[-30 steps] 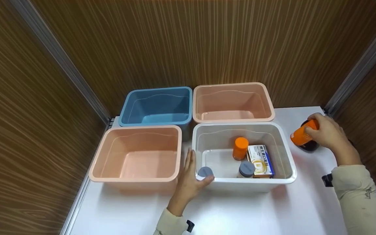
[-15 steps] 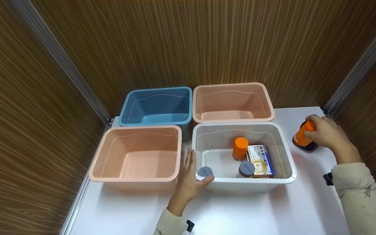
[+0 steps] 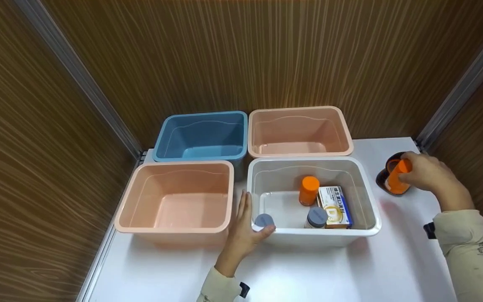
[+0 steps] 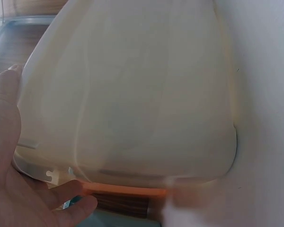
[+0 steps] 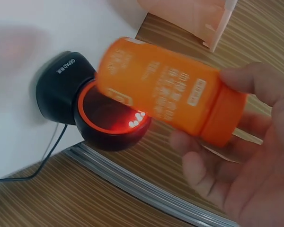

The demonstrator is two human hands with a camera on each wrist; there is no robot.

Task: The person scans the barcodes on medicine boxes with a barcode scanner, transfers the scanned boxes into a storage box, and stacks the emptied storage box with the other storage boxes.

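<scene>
An orange pill bottle (image 5: pixel 156 90) with an orange cap is held tilted in my right hand (image 3: pixel 428 174), thumb and fingers around its cap end. Its base is close in front of a black desktop barcode scanner (image 5: pixel 61 94), whose round window glows red. My left hand (image 3: pixel 241 237) rests on the front left corner of a white bin (image 3: pixel 312 236). The thumb lies over the front rim, and the fairly straight fingers (image 4: pixel 66 194) run along the side. Inside that bin are another orange bottle (image 3: pixel 309 191), two grey-capped bottles (image 3: pixel 317 217) and a white-and-blue medicine box (image 3: pixel 335 205).
Left of the white bin stands a pink bin (image 3: pixel 174 230). Behind are a blue bin (image 3: pixel 201 159) and a second pink bin (image 3: pixel 300 154). Wood-grain panels (image 3: pixel 241 50) enclose the white table (image 3: pixel 296 272). A cable (image 5: pixel 52 151) trails from the scanner.
My right hand has moved slightly right and turned the orange bottle more upright in the head view, uncovering more of the scanner. The left hand and the bins have stayed put.
</scene>
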